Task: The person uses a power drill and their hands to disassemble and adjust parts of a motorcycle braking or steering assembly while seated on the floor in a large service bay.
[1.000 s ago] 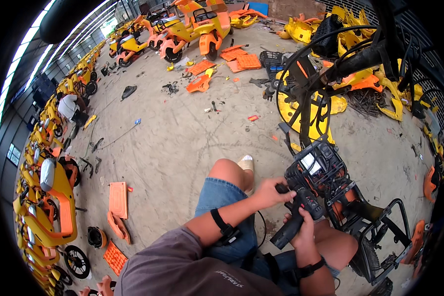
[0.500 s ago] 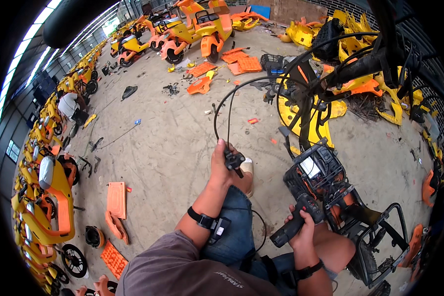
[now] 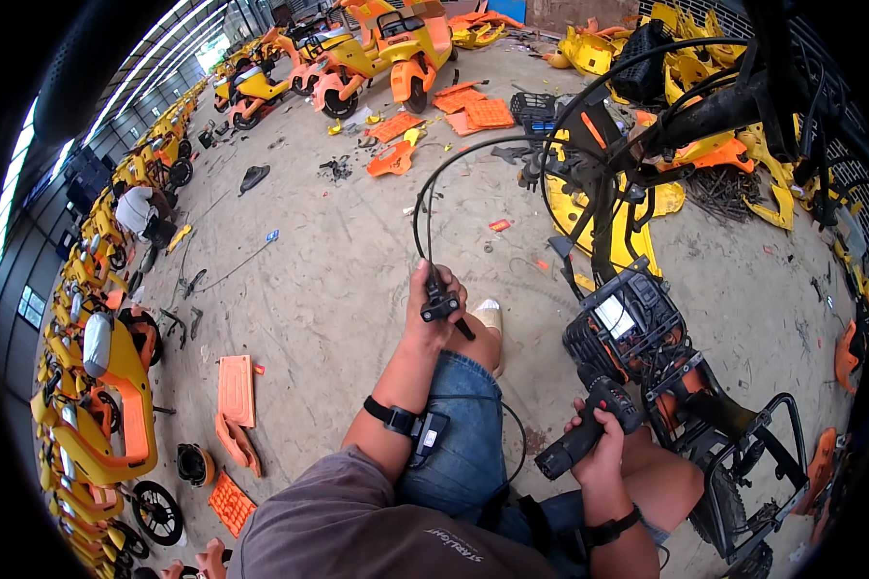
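Observation:
My left hand (image 3: 432,314) grips a black brake lever assembly (image 3: 440,304) above my left thigh; two black cables arch from it to the stripped vehicle's black frame and handlebar (image 3: 676,125). My right hand (image 3: 599,444) is closed around a black cordless drill (image 3: 570,450), lying just below and left of the battery bay (image 3: 616,318), which has a white panel, a tangle of wires and orange parts. A black tubular rack (image 3: 792,434) extends from the frame at the lower right.
Yellow scooters (image 3: 111,386) line the left, with a bent-over person (image 3: 140,212) among them; more scooters (image 3: 406,53) stand at the back. Orange panels (image 3: 237,391) and a helmet (image 3: 195,463) lie left of me; yellow body panels (image 3: 589,58) are heaped at the back right.
My left hand left the drill area, moved left and up, and took hold of the cabled lever assembly, turning it slightly. My right hand stays on the drill.

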`<action>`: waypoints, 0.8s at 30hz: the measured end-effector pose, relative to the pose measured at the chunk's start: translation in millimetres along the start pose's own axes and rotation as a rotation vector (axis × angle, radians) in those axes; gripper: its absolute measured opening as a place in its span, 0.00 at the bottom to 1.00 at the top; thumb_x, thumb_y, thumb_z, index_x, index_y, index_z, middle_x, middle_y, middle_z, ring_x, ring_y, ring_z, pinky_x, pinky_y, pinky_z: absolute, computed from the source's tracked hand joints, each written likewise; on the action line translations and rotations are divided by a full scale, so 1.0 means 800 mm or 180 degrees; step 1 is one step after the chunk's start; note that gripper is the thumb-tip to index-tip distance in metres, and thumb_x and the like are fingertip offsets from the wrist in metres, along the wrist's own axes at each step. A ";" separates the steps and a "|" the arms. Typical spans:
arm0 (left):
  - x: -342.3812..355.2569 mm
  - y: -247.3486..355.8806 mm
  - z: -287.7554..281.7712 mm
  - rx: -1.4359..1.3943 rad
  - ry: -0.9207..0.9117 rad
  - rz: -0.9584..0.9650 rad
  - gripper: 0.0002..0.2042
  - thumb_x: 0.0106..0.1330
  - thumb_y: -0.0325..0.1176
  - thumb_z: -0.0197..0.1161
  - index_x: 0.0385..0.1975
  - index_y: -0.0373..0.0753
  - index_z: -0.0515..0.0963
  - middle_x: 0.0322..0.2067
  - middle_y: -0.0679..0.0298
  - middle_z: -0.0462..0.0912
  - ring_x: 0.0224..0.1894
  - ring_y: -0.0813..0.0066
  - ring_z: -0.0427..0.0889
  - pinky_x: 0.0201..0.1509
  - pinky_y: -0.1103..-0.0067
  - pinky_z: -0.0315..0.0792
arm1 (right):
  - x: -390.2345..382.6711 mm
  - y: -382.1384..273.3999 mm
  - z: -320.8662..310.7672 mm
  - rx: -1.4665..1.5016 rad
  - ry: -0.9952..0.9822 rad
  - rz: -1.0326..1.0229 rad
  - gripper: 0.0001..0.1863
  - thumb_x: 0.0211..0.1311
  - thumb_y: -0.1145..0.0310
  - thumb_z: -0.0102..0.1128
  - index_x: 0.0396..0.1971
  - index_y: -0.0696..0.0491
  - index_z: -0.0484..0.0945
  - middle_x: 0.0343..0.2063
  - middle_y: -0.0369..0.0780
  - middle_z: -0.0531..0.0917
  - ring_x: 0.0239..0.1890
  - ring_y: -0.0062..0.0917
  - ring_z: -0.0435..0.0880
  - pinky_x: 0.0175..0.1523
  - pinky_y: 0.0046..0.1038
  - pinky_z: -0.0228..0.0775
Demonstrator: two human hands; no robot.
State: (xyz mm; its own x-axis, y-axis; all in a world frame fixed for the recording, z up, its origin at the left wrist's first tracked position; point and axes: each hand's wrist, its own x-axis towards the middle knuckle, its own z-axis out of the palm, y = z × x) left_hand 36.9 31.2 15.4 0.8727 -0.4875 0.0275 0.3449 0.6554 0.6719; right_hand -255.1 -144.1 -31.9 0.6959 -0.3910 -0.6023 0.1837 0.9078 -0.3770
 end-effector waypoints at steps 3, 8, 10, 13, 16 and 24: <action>0.007 0.017 0.002 0.0483 0.0121 0.0327 0.25 0.70 0.59 0.51 0.30 0.38 0.71 0.19 0.64 0.66 0.21 0.72 0.71 0.13 0.82 0.63 | 0.003 -0.002 0.001 0.0007 -0.0013 0.0050 0.20 0.58 0.67 0.57 0.51 0.52 0.70 0.44 0.42 0.81 0.33 0.26 0.77 0.44 0.31 0.75; 0.013 0.028 -0.015 0.0329 -0.0043 0.0080 0.24 0.70 0.58 0.51 0.29 0.38 0.70 0.17 0.65 0.65 0.18 0.71 0.71 0.16 0.80 0.64 | 0.006 -0.001 -0.001 0.0034 0.0014 0.0156 0.19 0.58 0.67 0.57 0.50 0.54 0.71 0.44 0.41 0.82 0.33 0.26 0.77 0.44 0.31 0.75; 0.017 0.027 -0.016 0.0416 -0.0110 0.0089 0.25 0.69 0.60 0.50 0.30 0.40 0.71 0.17 0.67 0.65 0.19 0.73 0.70 0.15 0.81 0.63 | 0.005 0.000 -0.001 0.0043 0.0044 0.0195 0.19 0.57 0.67 0.57 0.49 0.53 0.71 0.43 0.42 0.82 0.33 0.26 0.78 0.43 0.30 0.75; 0.023 0.029 -0.031 0.0432 -0.0137 0.0001 0.27 0.68 0.64 0.48 0.29 0.41 0.71 0.18 0.69 0.65 0.21 0.76 0.70 0.14 0.82 0.62 | 0.006 0.002 0.000 0.0119 0.0170 0.0281 0.17 0.57 0.69 0.58 0.48 0.49 0.71 0.43 0.44 0.82 0.31 0.27 0.79 0.42 0.30 0.76; 0.029 0.033 -0.032 0.0361 -0.0150 -0.0198 0.28 0.68 0.65 0.47 0.29 0.42 0.71 0.17 0.70 0.63 0.21 0.77 0.67 0.15 0.83 0.61 | 0.009 0.003 -0.005 0.0124 0.0270 0.0221 0.17 0.56 0.69 0.58 0.47 0.48 0.71 0.44 0.44 0.82 0.31 0.26 0.79 0.42 0.30 0.76; 0.038 0.034 -0.068 -0.0489 0.0116 -0.0421 0.29 0.66 0.67 0.45 0.24 0.43 0.71 0.13 0.71 0.61 0.14 0.76 0.60 0.15 0.79 0.57 | 0.016 0.006 -0.022 0.0158 0.0551 -0.0064 0.17 0.56 0.69 0.57 0.47 0.48 0.68 0.41 0.42 0.81 0.33 0.28 0.79 0.43 0.31 0.75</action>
State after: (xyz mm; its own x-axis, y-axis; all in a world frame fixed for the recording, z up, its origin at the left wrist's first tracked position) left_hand 91.5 65.8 -5.9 0.8272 -0.5558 -0.0820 0.5036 0.6688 0.5469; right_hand -257.2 -147.4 -54.0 0.5626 -0.4256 -0.7087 0.2335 0.9042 -0.3577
